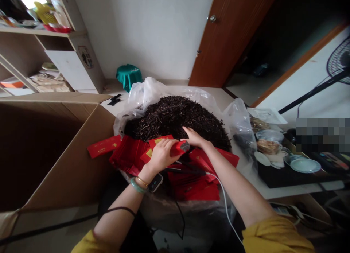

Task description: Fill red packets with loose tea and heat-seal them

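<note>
My left hand [160,155] is closed around a red packet [177,148] whose silvery inner end faces right. My right hand [194,138] is at that end, fingers apart, over the near edge of a large heap of dark, loose tea leaves [180,114]. Whether its fingertips touch the packet I cannot tell. Stacked red packets [131,152] lie left of my hands, and more red packets [194,185] are spread below them. Among these is a black device [191,169] with a white cord [224,198], partly hidden by my left hand.
A clear plastic bag [240,121] lies under and around the heap. At left stands an open cardboard box [65,162], with a single red packet [104,146] by its edge. Tubs [269,141] and a pale dish [305,165] are on the right. Behind are a green-covered stool [128,76] and a door [226,30].
</note>
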The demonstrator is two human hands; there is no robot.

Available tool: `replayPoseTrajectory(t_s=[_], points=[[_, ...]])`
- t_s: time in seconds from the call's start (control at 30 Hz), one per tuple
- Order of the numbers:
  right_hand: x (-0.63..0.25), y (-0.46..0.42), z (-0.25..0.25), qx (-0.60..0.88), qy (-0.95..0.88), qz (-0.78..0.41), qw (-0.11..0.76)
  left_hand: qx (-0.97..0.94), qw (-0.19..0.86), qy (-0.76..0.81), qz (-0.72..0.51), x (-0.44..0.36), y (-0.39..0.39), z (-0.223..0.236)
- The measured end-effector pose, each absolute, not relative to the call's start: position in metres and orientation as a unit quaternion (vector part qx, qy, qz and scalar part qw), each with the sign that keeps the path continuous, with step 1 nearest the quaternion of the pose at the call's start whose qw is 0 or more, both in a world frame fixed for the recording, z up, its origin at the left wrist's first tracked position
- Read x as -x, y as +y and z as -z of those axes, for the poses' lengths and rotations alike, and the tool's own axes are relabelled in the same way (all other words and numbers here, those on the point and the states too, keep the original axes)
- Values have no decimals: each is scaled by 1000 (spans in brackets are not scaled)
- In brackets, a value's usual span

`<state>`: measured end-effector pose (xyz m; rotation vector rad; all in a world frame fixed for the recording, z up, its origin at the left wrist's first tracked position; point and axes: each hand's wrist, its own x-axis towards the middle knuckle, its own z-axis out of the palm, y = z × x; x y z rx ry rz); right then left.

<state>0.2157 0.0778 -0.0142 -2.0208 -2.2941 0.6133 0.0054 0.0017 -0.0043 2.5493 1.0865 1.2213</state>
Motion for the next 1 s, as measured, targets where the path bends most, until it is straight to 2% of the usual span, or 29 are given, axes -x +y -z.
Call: replayPoseTrajectory(t_s=[0.43,1.0], points=[[-227,65,1,655,-734,-151,-95,-829,76,373,-409,-3,2,1],[-227,69,8,628,-760,-133,-98,-832,71,374,-404,-4,2,3]])
